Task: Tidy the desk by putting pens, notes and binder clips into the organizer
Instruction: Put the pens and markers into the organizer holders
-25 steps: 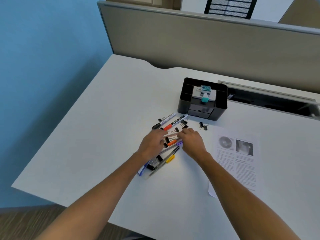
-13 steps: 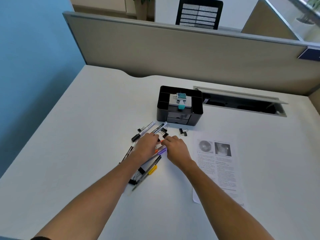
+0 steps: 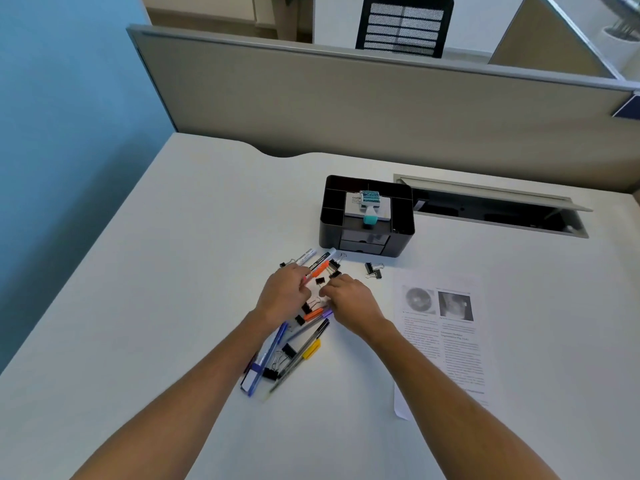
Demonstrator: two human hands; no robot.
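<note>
Both hands hover over scattered pens and black binder clips [image 3: 373,270] on the white bench [image 3: 166,271]: the left hand [image 3: 284,295] pinches an orange-banded marker [image 3: 320,268], the right hand's [image 3: 349,299] grip unclear. The black plastic organizer [image 3: 367,216] stands just beyond.

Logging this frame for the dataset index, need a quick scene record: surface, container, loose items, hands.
surface: white desk
container: black desk organizer, upright, at the far side of the pile; compartments look empty of pens
on organizer: white pad with a teal-capped item
loose items: pens and markers mixed with black binder clips
paper: printed sheet, flat, right of the pile
left hand: on the pile, fingers around an orange marker
right hand: on the pile, grasp unclear
</note>
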